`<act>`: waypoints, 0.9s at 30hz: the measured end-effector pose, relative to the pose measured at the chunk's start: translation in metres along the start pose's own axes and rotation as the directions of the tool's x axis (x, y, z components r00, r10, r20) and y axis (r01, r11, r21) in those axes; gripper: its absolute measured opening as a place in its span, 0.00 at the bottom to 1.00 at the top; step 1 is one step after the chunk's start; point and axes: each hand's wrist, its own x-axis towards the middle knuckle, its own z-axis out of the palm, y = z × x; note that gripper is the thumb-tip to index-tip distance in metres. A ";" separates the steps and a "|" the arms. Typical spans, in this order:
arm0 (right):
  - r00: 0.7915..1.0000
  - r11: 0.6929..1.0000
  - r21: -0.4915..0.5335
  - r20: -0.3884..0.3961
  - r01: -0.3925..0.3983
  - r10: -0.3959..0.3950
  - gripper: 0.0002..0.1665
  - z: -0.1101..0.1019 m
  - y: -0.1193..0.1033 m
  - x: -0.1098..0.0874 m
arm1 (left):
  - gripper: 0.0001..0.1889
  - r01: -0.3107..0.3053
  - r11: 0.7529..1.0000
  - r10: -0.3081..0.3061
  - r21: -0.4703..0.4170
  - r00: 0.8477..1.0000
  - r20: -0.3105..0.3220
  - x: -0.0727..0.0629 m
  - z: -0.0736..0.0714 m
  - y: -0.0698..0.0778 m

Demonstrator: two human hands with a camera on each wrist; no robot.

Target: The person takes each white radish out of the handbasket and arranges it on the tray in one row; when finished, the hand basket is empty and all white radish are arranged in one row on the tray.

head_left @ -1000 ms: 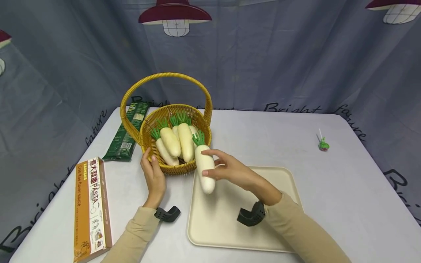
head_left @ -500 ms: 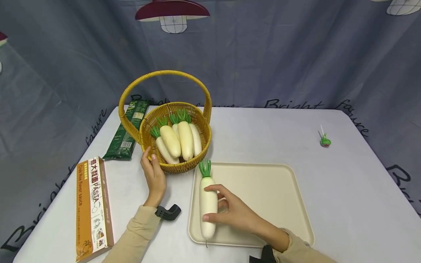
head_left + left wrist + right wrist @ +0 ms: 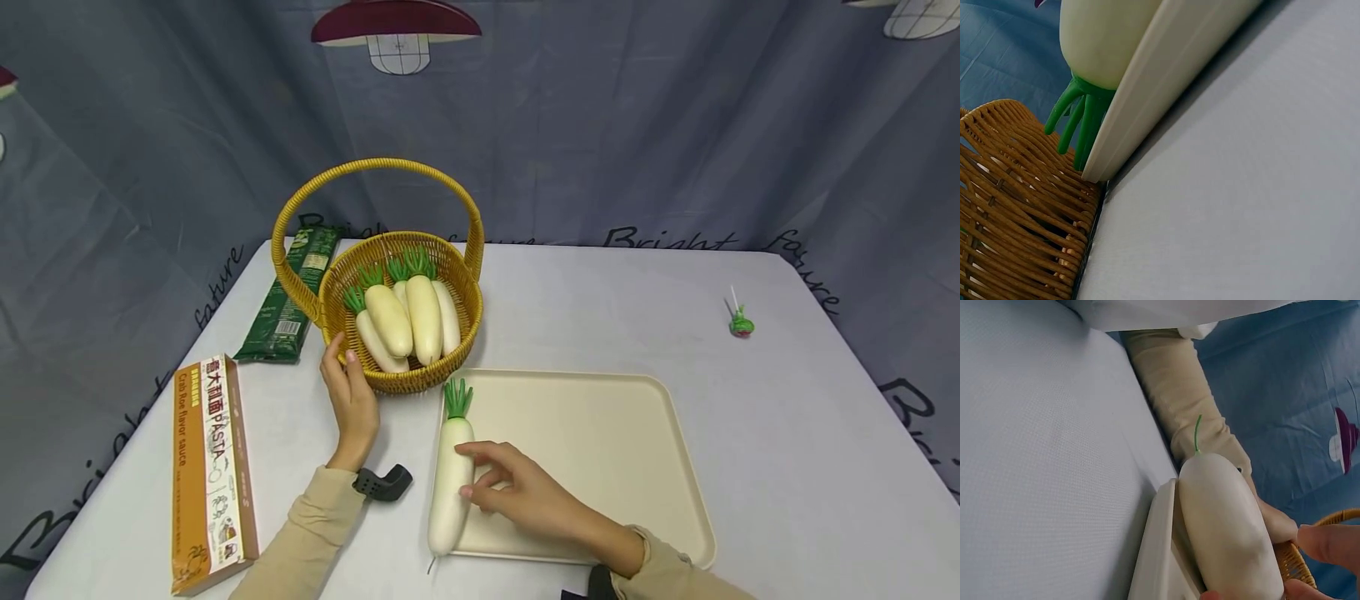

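Note:
A white radish with a green top lies lengthwise along the left rim of the cream tray. My right hand rests its fingertips at the radish's right side, fingers loosely bent. In the right wrist view the radish leans by the tray's raised edge, with fingertips around its near end. My left hand lies with extended fingers against the front left side of the yellow wicker basket. Inside the basket are several more radishes, their green tops toward the back.
An orange pasta box lies at the left, with a green packet behind it beside the basket. A green lollipop is at the far right. The basket's tall handle arches above it.
My right hand has brought the radish from the basket's front down to the tray, then left onto its left edge. The fingers now touch only its right side. My left hand stays at the basket.

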 end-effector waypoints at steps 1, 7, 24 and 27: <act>1.000 1.000 -0.007 0.000 0.004 -0.004 0.27 0.000 0.000 0.000 | 0.24 -0.001 1.000 0.001 0.000 1.000 -0.001 0.000 0.000 0.000; 1.000 0.999 -0.039 -0.011 0.020 -0.021 0.27 0.000 0.000 0.002 | 0.24 0.003 1.000 -0.003 0.005 1.000 0.002 0.001 -0.001 -0.002; 0.965 0.995 -0.051 -0.242 0.091 -0.101 0.25 -0.027 -0.040 0.046 | 0.24 0.014 1.000 -0.014 0.005 1.000 0.009 0.002 -0.001 -0.002; 0.948 0.994 -0.047 -0.300 0.098 -0.108 0.25 -0.033 -0.054 0.061 | 0.24 0.019 1.000 -0.019 0.004 1.000 0.004 0.000 -0.001 -0.002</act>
